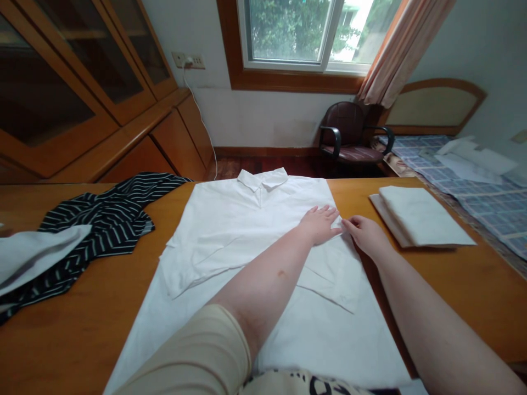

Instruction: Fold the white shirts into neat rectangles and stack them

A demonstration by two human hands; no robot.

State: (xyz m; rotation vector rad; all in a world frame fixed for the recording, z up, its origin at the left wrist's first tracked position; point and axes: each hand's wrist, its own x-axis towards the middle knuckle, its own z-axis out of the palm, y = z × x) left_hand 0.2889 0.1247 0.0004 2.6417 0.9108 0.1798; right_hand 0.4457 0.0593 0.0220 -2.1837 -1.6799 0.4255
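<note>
Left hand (pixel 318 226) flat, fingers spread, likely anchoring the white shirt (pixel 222 211) while right hand (pixel 368 235), just beside those fingers, pinches its edge.

Left hand (pixel 319 226) spread flat, right hand (pixel 368 235) bent in a pinch

The left arm (pixel 267 280) reaches forward and across, palm down, its thumb pointing toward the right hand. Just beside that thumb, the right hand's fingertips sit close together, fingers curled. The right forearm (pixel 428 318) slants back behind its hand, outward.
</note>
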